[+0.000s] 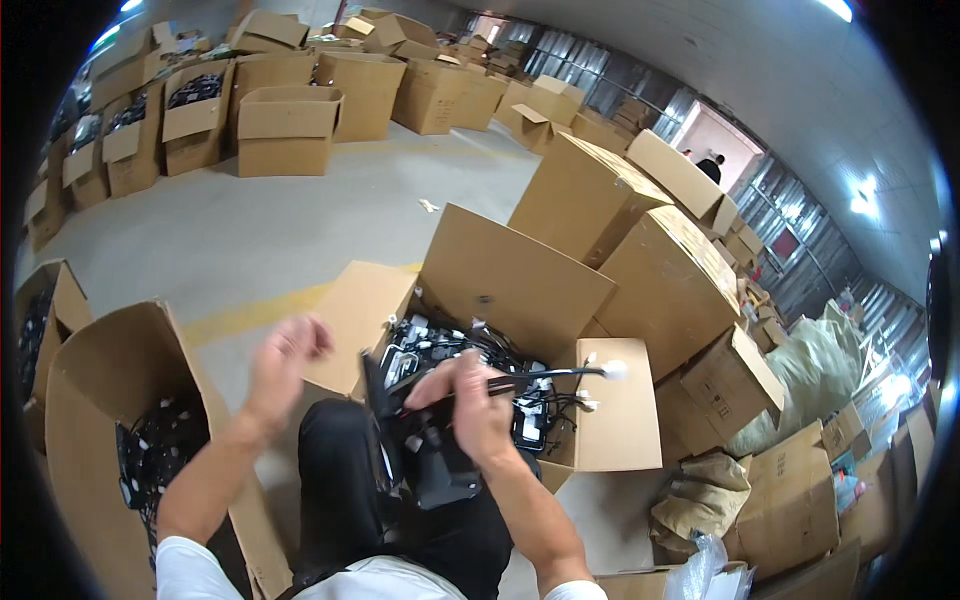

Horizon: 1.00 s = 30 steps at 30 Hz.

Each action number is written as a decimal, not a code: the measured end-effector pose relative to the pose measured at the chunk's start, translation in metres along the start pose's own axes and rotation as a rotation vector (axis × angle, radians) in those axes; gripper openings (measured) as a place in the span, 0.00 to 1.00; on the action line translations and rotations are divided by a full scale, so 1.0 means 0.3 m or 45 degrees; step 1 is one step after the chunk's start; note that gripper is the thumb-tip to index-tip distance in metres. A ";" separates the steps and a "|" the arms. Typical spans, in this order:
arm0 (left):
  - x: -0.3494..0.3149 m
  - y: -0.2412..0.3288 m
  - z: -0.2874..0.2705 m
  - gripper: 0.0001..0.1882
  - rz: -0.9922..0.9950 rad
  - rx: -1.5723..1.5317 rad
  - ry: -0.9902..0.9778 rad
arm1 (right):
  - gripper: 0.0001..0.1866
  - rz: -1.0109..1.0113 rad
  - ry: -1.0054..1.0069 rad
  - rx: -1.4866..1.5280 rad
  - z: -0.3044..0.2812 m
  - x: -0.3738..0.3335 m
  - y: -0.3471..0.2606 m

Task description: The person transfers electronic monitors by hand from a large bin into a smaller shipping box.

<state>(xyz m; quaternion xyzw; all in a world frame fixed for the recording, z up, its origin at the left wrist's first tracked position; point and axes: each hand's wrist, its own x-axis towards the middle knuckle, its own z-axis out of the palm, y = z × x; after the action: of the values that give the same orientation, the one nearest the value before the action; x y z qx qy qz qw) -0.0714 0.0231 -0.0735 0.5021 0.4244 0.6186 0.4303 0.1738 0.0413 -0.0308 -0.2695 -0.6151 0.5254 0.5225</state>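
My right hand (470, 405) is closed over my lap. A black cable (545, 374) with a white connector (613, 370) at its end runs out from it to the right. Below this hand, a black plastic part (445, 475) with a flat panel side rests on my thighs; its exact kind is unclear. My left hand (290, 362) is raised to the left of the part, apart from it. Motion blurs its fingers. Just beyond my knees stands an open cardboard box (510, 260) full of black electronic parts and tangled cables (440, 340).
At my left is a tall open carton (110, 360) with black parts (165, 450) inside. Large cartons (590, 195) stand at the right, near a pale green sack (800, 370) and a beige bag (705, 495). More filled boxes (290, 140) line the far side of the grey floor (400, 185).
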 end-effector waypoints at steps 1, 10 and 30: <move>-0.030 -0.040 0.047 0.23 -0.163 0.011 -0.168 | 0.32 -0.132 0.069 0.118 -0.027 0.017 -0.026; -0.043 -0.108 0.370 0.32 -0.801 -1.021 -0.601 | 0.33 -0.429 0.373 0.137 -0.166 -0.011 -0.068; 0.017 -0.153 0.606 0.18 -0.722 -1.203 -0.404 | 0.38 -0.202 0.505 0.035 -0.471 -0.132 0.132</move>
<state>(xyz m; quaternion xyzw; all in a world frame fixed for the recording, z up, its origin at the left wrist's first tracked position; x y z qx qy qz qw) 0.1123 0.0571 -0.0916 0.2086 0.1500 0.5185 0.8156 0.3083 0.0700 -0.0955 -0.3110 -0.5122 0.4276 0.6768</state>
